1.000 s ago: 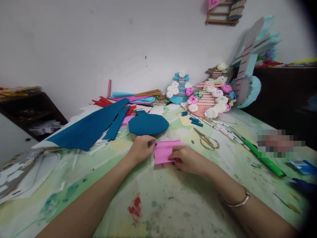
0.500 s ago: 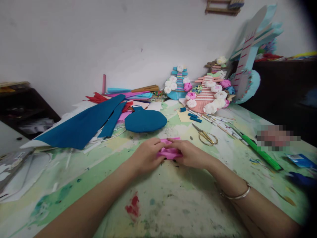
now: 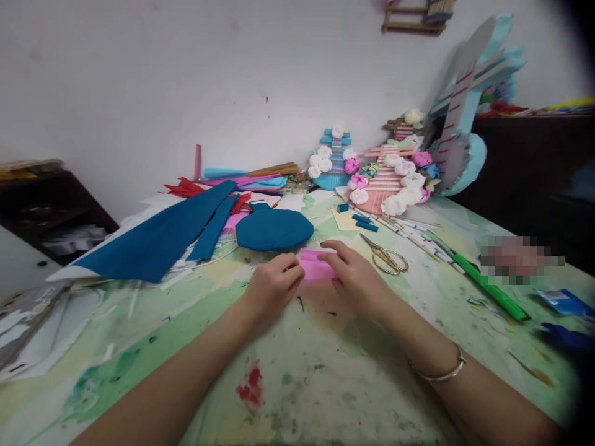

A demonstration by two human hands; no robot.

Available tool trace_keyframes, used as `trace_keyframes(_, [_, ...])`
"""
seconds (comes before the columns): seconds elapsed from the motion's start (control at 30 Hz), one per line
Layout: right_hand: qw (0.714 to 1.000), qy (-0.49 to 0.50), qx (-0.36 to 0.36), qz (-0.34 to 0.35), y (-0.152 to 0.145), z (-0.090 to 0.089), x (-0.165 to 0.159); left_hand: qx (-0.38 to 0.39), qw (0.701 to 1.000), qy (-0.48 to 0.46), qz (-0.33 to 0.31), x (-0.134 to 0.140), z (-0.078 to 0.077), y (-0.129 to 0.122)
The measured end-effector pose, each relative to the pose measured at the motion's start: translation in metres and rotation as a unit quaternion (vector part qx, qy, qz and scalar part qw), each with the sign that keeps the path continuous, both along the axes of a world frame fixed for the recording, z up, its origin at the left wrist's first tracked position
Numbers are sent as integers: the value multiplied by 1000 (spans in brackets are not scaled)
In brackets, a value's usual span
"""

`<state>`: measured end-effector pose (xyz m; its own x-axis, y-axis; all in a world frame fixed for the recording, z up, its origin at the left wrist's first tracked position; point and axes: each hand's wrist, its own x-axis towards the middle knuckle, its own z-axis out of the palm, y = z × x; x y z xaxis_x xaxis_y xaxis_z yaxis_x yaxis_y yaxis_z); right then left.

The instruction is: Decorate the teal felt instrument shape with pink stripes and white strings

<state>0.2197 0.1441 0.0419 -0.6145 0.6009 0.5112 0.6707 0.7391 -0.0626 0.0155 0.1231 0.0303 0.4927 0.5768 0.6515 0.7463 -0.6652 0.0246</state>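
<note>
A small piece of pink paper [image 3: 317, 266] with a crease along its upper part lies between my two hands near the table's middle. My left hand [image 3: 275, 284] is closed at the paper's left end, thumb and fingertips pinching the edge. Over the right end is my right hand [image 3: 356, 279], fingers spread, one finger lifted and the others touching or just above the paper. Just behind the paper rests a dark blue rounded, paper-covered shape [image 3: 274, 229]. Gold-handled scissors [image 3: 388, 257] lie beyond my right hand.
Blue paper sheets [image 3: 153, 241] spread at the left. Flower-decorated instrument models [image 3: 334, 158] stand against the wall. Small blue rolled pieces [image 3: 366, 225], thin sticks [image 3: 416, 238] and a green utility knife [image 3: 490, 285] lie right. A large pale-blue model [image 3: 465, 124] rises behind.
My right hand has loosened and spread its fingers, one finger lifting. The pink paper now shows flatter and more fully, slightly farther away. My left hand has shifted a little left.
</note>
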Motion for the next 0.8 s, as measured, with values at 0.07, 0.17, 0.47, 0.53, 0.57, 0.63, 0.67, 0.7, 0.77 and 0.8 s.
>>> trace_keyframes(0.07, [998, -20, -56, -2, 2, 0, 2, -97, 995, -10, -10, -1, -3, 3])
trace_keyframes(0.17, [991, -46, -125, 24, 6, -1, 5, -193, 981, -21, -5, -3, -5, 7])
trace_keyframes(0.47, [952, -71, -288, 70, 13, 14, 19, -326, 943, -47, -45, -8, 10, 7])
trace_keyframes(0.53, [951, -64, -293, 71, 14, 16, 21, -339, 939, -43, -40, -7, 11, 7])
trace_keyframes(0.57, [952, -63, -291, 70, 15, 16, 22, -345, 937, -41, -35, -6, 10, 7])
trace_keyframes(0.63, [953, -66, -284, 75, 16, 14, 22, -355, 934, -43, -30, -5, 8, 8])
trace_keyframes(0.67, [954, -69, -282, 79, 17, 14, 22, -361, 931, -44, -30, -5, 7, 8])
trace_keyframes(0.7, [953, -74, -280, 84, 18, 13, 22, -369, 928, -47, -31, -5, 5, 9])
trace_keyframes(0.77, [952, -79, -285, 83, 18, 11, 22, -391, 918, -56, -38, -6, 4, 10])
trace_keyframes(0.8, [950, -81, -291, 78, 18, 11, 22, -404, 911, -64, -41, -6, 3, 10])
